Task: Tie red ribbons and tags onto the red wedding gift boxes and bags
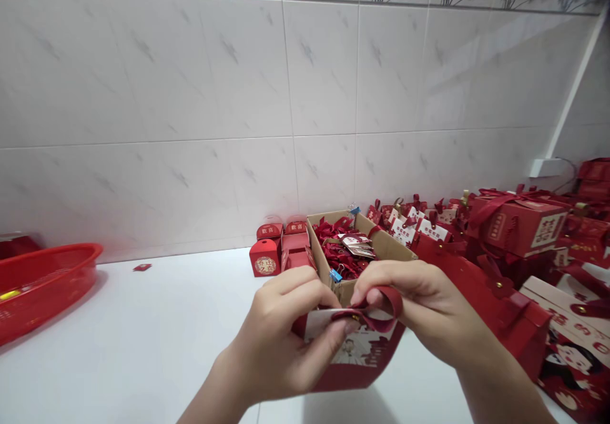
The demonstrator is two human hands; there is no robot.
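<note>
A red and white printed gift box (350,373) is held up above the white table, with a shadow beneath it. My left hand (290,341) pinches its top edge, thumb in front and fingers behind. At the same top edge my right hand (424,303) grips a dark red ribbon (393,309), which curls in a loop beside the fingers. A small gold-coloured dot shows where the ribbon meets the box top. Just behind my hands stands an open cardboard box (388,246) filled with red ribbons (333,246) and some printed tags (357,244).
Small red boxes (265,260) stand by the tiled wall (229,81). Many red gift boxes crowd the right side, including a large ribbon-tied one (517,220). A red plastic basket (57,284) sits at the left. A small red tag (142,267) lies on the white table (166,322).
</note>
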